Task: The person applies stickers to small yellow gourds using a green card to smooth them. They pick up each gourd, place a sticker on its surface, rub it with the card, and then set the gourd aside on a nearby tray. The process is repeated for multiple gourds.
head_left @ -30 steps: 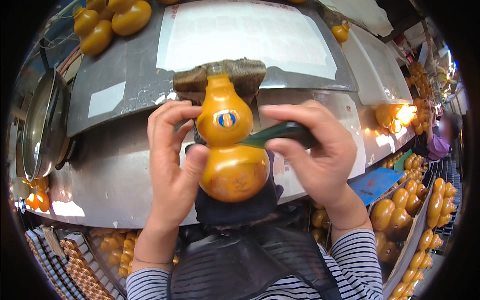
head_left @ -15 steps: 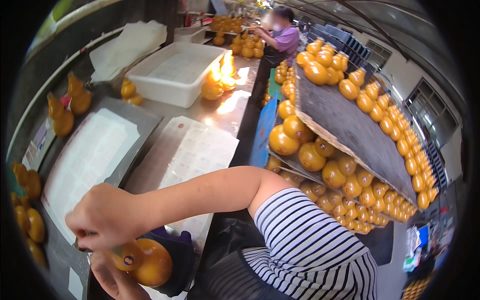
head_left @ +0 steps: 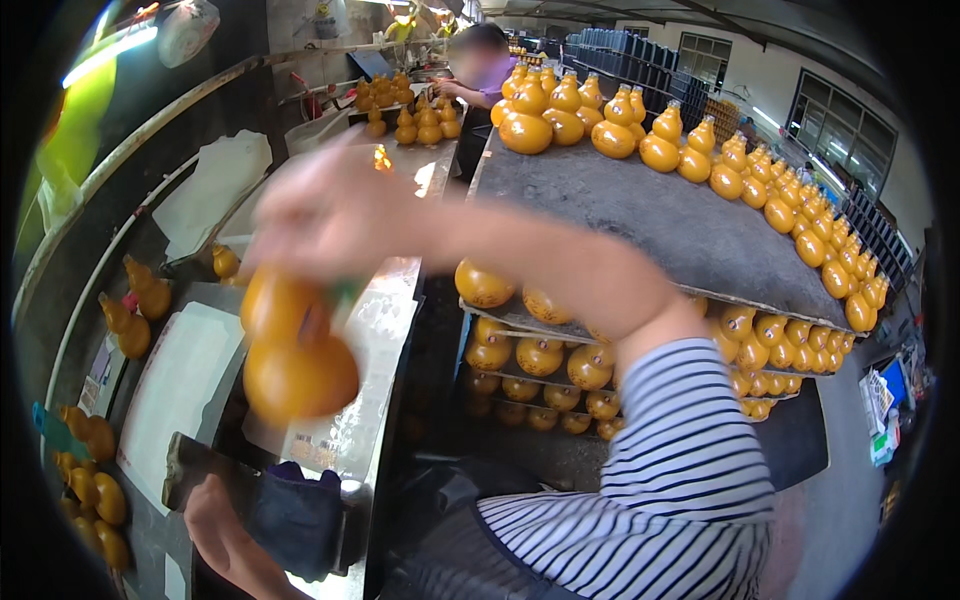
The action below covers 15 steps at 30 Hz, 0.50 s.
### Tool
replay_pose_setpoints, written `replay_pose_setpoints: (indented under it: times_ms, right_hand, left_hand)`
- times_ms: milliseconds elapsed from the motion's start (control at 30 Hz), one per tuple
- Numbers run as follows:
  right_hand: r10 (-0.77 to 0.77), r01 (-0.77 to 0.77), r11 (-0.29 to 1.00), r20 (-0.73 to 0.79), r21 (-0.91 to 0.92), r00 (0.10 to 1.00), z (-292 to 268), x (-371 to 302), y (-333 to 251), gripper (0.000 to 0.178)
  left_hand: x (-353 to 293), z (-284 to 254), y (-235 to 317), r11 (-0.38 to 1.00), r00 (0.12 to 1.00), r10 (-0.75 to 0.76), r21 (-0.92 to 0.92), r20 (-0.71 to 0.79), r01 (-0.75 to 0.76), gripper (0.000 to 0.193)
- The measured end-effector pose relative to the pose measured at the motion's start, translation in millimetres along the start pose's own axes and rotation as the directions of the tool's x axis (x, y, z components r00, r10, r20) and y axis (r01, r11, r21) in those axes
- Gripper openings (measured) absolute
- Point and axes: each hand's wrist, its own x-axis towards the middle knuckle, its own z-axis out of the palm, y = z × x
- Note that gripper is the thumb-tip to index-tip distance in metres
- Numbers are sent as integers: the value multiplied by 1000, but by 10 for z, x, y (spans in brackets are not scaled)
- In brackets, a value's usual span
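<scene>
My right hand (head_left: 335,205), blurred by motion, is closed round the narrow top of a glossy orange-yellow gourd (head_left: 300,365). The gourd hangs upright in the air, its round belly downward, above the work table. Below it stands a holder padded with dark cloth (head_left: 295,520), with a dark block (head_left: 205,470) at its left. My left hand (head_left: 225,535) is low beside that block and the padding; its fingers are mostly hidden, and I see nothing held in it.
White sheets (head_left: 180,375) lie on the table at left, near more gourds (head_left: 100,500). At right, a stacked rack (head_left: 620,215) carries rows of gourds (head_left: 660,140) on top and on lower shelves. A person in purple (head_left: 485,85) works at the far end.
My right hand has lifted the gourd up and away from the padded holder. My left hand stays low beside the holder. The view has turned and tilted upward.
</scene>
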Motion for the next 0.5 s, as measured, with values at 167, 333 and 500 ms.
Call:
replay_pose_setpoints:
  times_ms: [167,333,500]
  right_hand:
    - [453,-485,465,-271,-741,849,-2316,-320,633,37]
    - [523,-636,-89,-579,-767,625,-3154,-1047,1143,33]
    - [632,-630,-240,-612,-738,476,-3301,-1452,1585,32]
  left_hand:
    - [-78,-100,-520,893,971,-120,-406,205,196,13]
    - [-122,-177,-672,925,946,-276,-221,170,309,14]
    - [-47,-45,-702,930,927,-319,-121,196,346,13]
